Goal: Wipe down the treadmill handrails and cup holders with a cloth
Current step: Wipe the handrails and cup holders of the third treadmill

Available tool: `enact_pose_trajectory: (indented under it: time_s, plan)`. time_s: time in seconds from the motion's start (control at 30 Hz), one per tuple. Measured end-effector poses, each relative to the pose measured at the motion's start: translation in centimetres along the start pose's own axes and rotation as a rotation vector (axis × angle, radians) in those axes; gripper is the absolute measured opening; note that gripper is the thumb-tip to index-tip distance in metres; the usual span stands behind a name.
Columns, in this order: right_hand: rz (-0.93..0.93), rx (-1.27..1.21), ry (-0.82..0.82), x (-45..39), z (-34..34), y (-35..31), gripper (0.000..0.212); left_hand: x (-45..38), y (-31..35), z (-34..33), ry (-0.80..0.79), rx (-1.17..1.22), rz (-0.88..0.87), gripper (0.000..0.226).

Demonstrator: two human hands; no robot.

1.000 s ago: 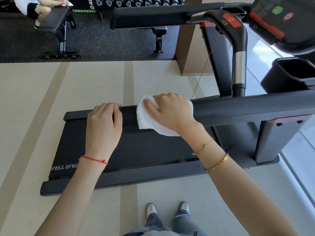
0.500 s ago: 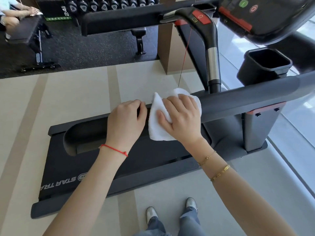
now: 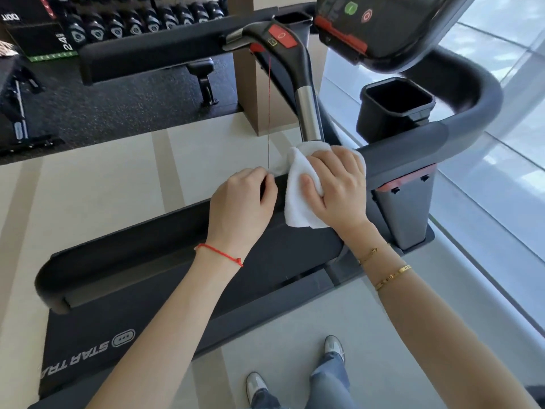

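Right hand [image 3: 336,187] presses a soft white terry cloth [image 3: 298,202] around the smooth, rounded black handrail [image 3: 413,152]. Left hand [image 3: 241,202] fingers curl over the rail beside it.

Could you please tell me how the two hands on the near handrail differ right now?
The right hand presses the white cloth around the near handrail; the left hand holds no cloth and pinches the thin red cord. Both rest side by side on that handrail.
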State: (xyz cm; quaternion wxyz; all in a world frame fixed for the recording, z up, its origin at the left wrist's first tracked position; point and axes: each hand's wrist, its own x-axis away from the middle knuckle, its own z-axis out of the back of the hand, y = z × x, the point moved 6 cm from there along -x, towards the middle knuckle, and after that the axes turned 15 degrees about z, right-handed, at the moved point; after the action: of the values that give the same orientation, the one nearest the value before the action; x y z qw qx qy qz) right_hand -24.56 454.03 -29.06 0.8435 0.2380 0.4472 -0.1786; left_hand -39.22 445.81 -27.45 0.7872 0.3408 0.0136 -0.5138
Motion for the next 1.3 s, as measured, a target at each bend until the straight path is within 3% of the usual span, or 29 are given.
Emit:
enact_pose_trajectory:
  time_s: [0.7,0.83,1.1,1.3]
  plan:
    - [-0.004,-0.026,0.005,5.3,4.6,18.4,0.026,-2.8,15.6,-10.3,0.033,0.046,0.005,0.022]
    - [-0.059,-0.098,0.029,5.4,4.8,17.6,0.025,-2.9,16.1,-10.9,0.093,-0.014,0.088,0.028]
    - [0.079,-0.111,0.062,7.8,5.9,23.4,0.022,-2.9,16.0,-11.1,0.114,-0.011,0.233,0.036]
    - [-0.075,-0.112,0.084,9.3,6.4,28.2,0.027,-2.7,16.4,-11.2,0.130,-0.012,0.266,0.037]
